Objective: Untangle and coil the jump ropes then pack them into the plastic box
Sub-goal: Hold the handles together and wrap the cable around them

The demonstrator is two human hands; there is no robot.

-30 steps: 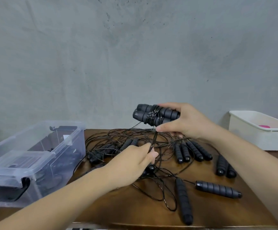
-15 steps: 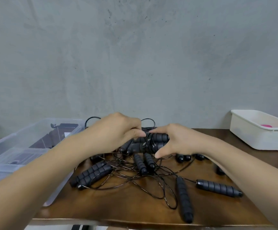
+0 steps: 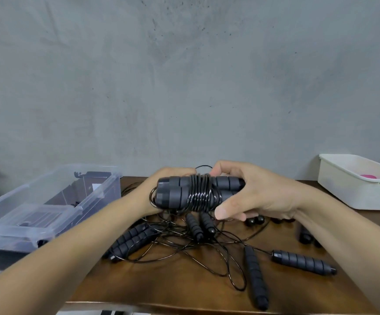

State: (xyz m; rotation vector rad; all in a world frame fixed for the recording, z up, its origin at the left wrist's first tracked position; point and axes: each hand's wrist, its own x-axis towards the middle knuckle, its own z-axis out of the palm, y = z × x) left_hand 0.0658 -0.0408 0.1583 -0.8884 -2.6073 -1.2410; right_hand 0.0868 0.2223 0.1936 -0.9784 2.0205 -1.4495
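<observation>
Black cord is wound in tight turns round the middle of two grey foam handles that lie side by side, making one bundle [image 3: 201, 194]. In the head view, both hands hold this bundle up above the table [image 3: 161, 287], at the centre of the scene. The right hand [image 3: 259, 194] grasps the bundle's right end, fingers curled over the top and thumb pressed underneath. The left hand [image 3: 173, 174] is curled round the far side of the left end and grips it there; its fingertips are hidden behind the handles. A small loop of cord sticks out past the left end, and another shows just above the turns.

Below the hands, the other jump ropes [image 3: 184, 242] lie in a loose tangle on the brown wooden top, their thin cords crossing one another. Two loose handles [image 3: 303, 262] lie apart toward the near right edge, and a pair [image 3: 130, 242] lies together at the left of the tangle.

At the left stands the clear plastic box [image 3: 102, 194], with dark shapes inside that I cannot make out. At the far right sits a white tub [image 3: 355, 192] holding something pink [image 3: 369, 177]. Behind everything is a grey wall [image 3: 184, 76].
</observation>
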